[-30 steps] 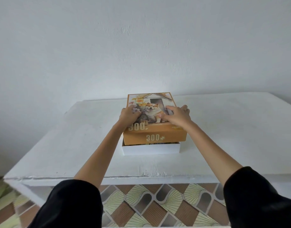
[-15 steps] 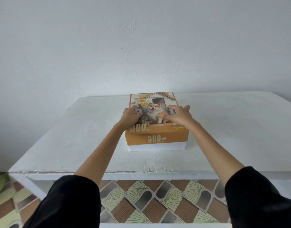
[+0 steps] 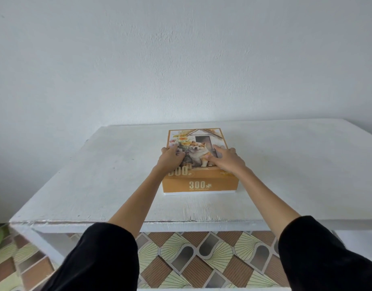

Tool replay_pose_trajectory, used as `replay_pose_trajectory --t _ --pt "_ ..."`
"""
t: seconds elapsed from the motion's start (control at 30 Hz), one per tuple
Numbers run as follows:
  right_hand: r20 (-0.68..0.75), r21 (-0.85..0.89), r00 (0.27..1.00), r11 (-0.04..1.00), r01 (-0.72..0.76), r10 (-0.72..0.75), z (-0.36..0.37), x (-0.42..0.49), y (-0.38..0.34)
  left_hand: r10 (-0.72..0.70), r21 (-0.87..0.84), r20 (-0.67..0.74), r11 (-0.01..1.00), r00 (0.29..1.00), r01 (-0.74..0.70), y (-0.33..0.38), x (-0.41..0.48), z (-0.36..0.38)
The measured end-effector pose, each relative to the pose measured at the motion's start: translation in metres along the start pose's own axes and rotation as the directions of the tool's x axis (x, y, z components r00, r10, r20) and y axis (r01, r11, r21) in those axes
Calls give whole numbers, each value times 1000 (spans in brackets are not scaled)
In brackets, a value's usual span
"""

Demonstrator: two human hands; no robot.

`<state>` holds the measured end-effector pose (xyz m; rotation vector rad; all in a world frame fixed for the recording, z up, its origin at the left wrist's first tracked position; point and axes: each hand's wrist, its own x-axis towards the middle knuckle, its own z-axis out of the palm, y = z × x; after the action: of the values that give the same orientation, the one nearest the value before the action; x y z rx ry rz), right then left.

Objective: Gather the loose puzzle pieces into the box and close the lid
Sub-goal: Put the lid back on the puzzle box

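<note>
The orange puzzle box lid, printed with a dog picture and "300", sits over the white box base, of which only a thin strip shows at the bottom. My left hand presses on the lid's left side with fingers bent over the picture. My right hand lies flat on the lid's right side, fingers spread. No loose puzzle pieces are visible on the table.
The white table reaches a plain white wall behind. Its front edge is chipped. Below it lies a patterned tile floor. Black sleeves cover both my forearms near the camera.
The lid has gone down over the white base, from a wide white band showing to a thin strip. Both hands stay on top, pressing.
</note>
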<state>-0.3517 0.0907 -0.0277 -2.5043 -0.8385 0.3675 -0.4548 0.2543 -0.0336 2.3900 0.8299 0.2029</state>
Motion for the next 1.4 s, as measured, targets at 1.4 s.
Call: replay_pose_trajectory --t 1.4 --pt "-319 -127 940 988 86 -123 17 101 -3 106 262 -249 964 963 -38 8 87 33"
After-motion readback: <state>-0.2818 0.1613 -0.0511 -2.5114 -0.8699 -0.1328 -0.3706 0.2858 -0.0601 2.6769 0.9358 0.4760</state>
